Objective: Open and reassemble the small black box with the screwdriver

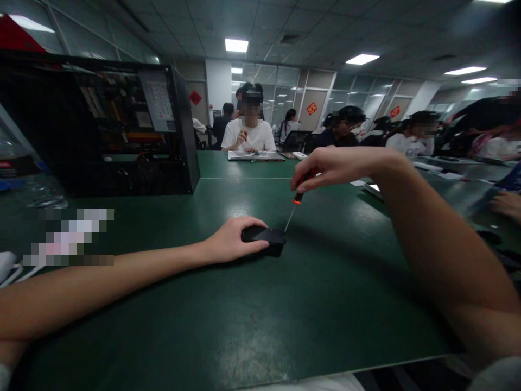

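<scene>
A small black box-shaped device lies on the green table, near its middle. My left hand rests on the device's left side and grips it, holding it flat. My right hand hovers above and to the right, pinching a screwdriver with a black and orange handle. Its thin metal shaft slants down to the left, and the tip touches the device's upper right corner.
An open black computer case stands at the back left, with a plastic water bottle beside it. Several other people sit at tables behind, one in a white shirt. Another person's hand shows at the right edge.
</scene>
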A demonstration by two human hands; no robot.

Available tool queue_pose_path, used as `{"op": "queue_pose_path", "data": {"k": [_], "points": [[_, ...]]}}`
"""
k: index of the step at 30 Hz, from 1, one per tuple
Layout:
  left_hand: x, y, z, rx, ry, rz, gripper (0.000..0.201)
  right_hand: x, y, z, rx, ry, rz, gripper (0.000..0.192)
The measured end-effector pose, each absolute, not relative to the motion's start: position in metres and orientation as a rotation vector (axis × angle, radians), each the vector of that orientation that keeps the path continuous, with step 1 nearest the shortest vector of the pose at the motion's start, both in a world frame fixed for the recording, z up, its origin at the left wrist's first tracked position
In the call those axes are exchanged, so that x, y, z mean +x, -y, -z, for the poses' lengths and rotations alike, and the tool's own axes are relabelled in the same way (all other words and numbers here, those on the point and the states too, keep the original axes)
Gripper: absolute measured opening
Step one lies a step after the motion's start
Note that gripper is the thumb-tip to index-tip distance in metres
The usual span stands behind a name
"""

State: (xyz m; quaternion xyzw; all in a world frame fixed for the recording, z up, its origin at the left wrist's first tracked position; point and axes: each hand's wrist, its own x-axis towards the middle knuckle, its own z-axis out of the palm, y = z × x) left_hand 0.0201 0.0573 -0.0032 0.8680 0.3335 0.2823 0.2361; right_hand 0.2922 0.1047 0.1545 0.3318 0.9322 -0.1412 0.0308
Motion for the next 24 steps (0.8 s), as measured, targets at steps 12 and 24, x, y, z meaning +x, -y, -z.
{"op": "queue_pose_path", "data": {"k": [12,24], "points": [[0.021,-0.059,0.002,2.398,-0.874,-0.734,0.037,0.319,-0.076,-0.055,1.083,-2.929,0.357,0.040],[0.020,-0.060,0.003,2.413,-0.863,-0.727,0.039,0.346,-0.043,-0.068,1.150,-2.956,0.054,0.035]]}}
